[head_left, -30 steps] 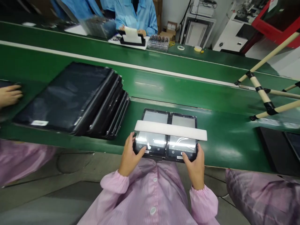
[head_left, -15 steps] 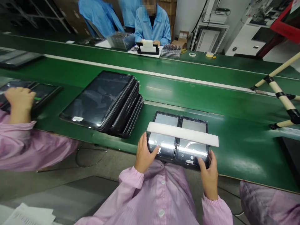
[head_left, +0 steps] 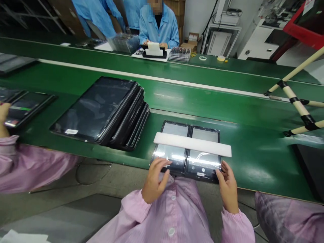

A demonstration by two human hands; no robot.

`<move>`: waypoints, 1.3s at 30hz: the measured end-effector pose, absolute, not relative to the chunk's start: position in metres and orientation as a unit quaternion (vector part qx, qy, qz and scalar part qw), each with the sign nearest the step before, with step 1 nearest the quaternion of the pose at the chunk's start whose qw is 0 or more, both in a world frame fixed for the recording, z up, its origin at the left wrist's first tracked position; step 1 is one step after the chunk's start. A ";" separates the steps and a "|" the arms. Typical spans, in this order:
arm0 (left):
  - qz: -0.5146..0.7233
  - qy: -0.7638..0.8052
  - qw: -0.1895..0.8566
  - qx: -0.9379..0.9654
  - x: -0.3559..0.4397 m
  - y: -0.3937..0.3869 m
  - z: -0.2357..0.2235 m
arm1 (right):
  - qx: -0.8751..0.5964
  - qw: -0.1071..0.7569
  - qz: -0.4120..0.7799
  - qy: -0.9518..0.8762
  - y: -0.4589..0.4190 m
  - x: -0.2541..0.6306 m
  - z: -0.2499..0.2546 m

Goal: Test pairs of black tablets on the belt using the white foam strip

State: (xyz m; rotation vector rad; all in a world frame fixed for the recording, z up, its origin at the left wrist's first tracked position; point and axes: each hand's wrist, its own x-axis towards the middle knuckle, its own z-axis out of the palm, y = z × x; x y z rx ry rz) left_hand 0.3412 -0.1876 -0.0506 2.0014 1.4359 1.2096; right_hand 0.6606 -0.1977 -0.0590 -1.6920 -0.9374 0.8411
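In front of me on the green bench lies a black tray (head_left: 186,172) with two dark screens side by side, the left screen (head_left: 174,157) and the right screen (head_left: 204,160). A white foam strip (head_left: 192,144) lies across both. My left hand (head_left: 155,179) is at the near left corner, fingers stretched out over the left screen's lower edge and thumb apart. My right hand (head_left: 227,182) holds the tray's near right corner, its thumb at the front edge and its fingers along the side.
A leaning stack of black trays (head_left: 95,109) stands left of me. Further left, another person's hand (head_left: 3,114) is by more screens (head_left: 29,106). A person in blue (head_left: 159,27) sits across the bench. A pipe frame (head_left: 295,98) and a black tray (head_left: 310,168) are at right.
My left hand has come off the tray's left side and moved to the near corner, fingers now over the screen. My right hand stays at the right corner. The view has shifted slightly.
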 end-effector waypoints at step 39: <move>0.290 0.455 0.131 0.832 0.355 -0.190 -0.044 | -0.694 0.483 0.367 -0.389 -0.201 0.664 -0.061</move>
